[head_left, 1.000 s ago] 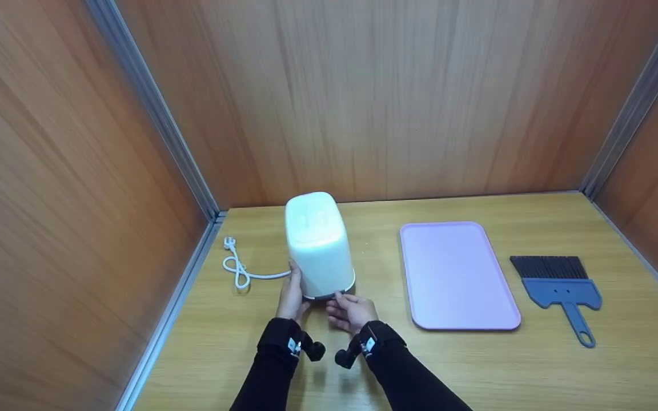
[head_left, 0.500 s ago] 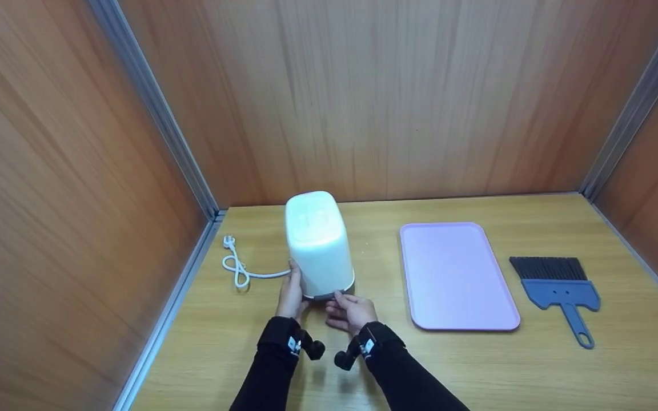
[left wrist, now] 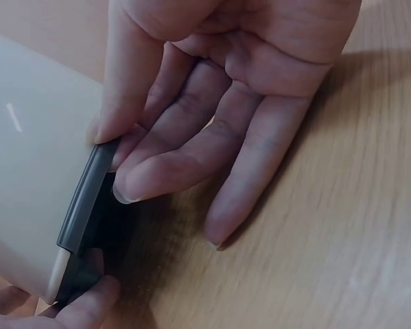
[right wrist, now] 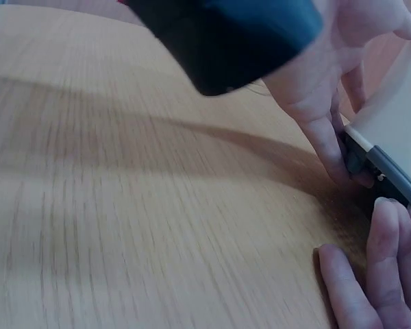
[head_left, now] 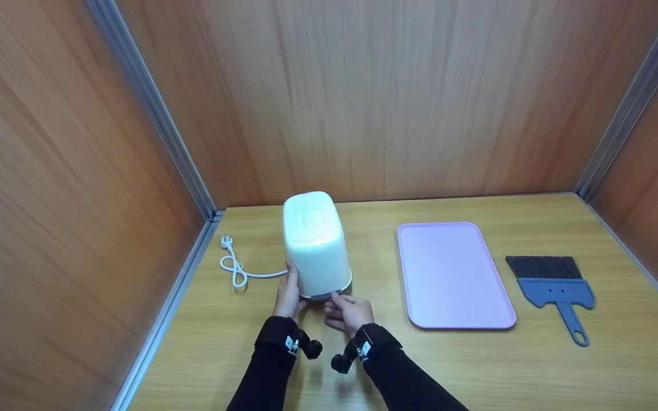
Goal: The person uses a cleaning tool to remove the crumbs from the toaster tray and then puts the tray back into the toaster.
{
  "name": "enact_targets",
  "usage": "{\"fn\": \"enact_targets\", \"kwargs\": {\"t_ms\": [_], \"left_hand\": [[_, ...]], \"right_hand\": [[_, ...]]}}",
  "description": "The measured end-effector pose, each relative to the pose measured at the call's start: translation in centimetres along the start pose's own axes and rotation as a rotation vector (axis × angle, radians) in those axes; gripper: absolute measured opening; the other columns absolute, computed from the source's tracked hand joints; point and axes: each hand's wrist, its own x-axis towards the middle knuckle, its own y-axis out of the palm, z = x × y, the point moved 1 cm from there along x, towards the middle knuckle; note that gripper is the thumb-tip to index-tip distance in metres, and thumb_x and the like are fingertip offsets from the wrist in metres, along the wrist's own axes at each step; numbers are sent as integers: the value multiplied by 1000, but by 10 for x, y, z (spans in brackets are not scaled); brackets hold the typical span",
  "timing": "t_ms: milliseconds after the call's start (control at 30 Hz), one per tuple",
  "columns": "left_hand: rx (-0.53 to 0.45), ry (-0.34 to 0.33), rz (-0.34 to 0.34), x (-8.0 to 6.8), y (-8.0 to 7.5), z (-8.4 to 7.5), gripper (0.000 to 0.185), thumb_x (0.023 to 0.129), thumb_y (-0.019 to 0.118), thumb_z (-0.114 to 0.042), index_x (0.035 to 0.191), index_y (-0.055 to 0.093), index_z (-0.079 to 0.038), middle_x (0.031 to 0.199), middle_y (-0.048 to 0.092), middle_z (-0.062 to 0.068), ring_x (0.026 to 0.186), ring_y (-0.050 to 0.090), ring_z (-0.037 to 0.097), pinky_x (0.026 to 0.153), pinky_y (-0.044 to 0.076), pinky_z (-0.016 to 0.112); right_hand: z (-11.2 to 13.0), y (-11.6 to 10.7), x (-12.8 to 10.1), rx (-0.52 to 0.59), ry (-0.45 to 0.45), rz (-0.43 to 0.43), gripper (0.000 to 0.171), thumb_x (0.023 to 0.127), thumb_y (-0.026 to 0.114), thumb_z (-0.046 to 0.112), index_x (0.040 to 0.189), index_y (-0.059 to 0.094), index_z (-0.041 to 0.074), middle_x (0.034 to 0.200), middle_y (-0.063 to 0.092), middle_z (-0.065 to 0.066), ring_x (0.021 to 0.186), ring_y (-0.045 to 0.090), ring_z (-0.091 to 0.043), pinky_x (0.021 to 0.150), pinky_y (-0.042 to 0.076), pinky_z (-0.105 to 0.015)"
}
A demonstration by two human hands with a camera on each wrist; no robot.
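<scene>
A white appliance (head_left: 315, 245) with a grey base (left wrist: 82, 199) stands tilted on the wooden table (head_left: 477, 365), its base edge facing me. My left hand (head_left: 288, 294) grips its lower left side, with the thumb on the white body and the fingers curled at the grey base. My right hand (head_left: 349, 311) holds the front bottom edge, thumb on the base and fingers curled beneath. The right wrist view shows the left hand's fingers (right wrist: 322, 130) on the grey base (right wrist: 390, 168), with the right hand's fingers (right wrist: 390, 274) just below it.
The appliance's white cord and plug (head_left: 237, 271) lie looped on the table to its left, near the wall rail. A pink tray (head_left: 452, 274) lies to the right, and a blue hand brush (head_left: 554, 282) beyond it. Wooden walls close in three sides.
</scene>
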Motion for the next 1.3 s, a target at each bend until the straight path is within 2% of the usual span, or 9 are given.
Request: {"fn": "enact_targets", "kwargs": {"t_ms": [167, 400, 567, 867, 1033, 1300], "left_hand": [[-13, -6, -4, 1, 0, 1, 95, 108, 27, -70, 168, 6, 1, 172, 10, 33, 158, 12, 53, 123, 18, 74], [-37, -9, -2, -1, 2, 2, 95, 108, 27, -70, 168, 8, 2, 171, 14, 33, 158, 16, 53, 124, 20, 72], [-14, -8, -1, -2, 1, 1, 97, 108, 26, -71, 168, 6, 2, 171, 12, 33, 158, 14, 53, 124, 20, 73], [-13, 5, 17, 0, 1, 2, 93, 109, 24, -70, 169, 11, 1, 171, 16, 33, 158, 15, 52, 124, 18, 72], [-19, 18, 39, 0, -1, 1, 89, 110, 21, -67, 168, 11, 0, 170, 19, 34, 158, 17, 52, 124, 18, 72], [-4, 11, 32, 1, -1, -1, 92, 109, 21, -69, 169, 6, -1, 172, 13, 33, 159, 12, 52, 124, 16, 74]], "right_hand": [[-1, 0, -2, 6, -4, -5, 32, 107, 65, 14, 119, 69, -15, 91, 78, -8, 80, 73, -14, 90, 64, -48], [-2, -2, -3, 19, 5, -16, 32, 107, 65, 12, 122, 67, -15, 91, 77, -8, 80, 73, -14, 89, 64, -47], [-2, -2, -3, 23, 3, -11, 31, 106, 65, 11, 122, 67, -16, 90, 77, -7, 80, 73, -14, 88, 64, -45], [-5, -6, -5, 20, -1, 5, 25, 105, 65, 10, 115, 68, -13, 86, 78, -6, 78, 74, -14, 89, 64, -44], [-8, -6, -6, 40, -3, 10, 22, 104, 66, 9, 112, 68, -11, 83, 78, -6, 76, 74, -14, 85, 65, -41], [-7, -4, -10, 36, 5, 12, 15, 103, 66, 8, 106, 68, -6, 80, 76, -5, 75, 74, -14, 81, 65, -40]]}}
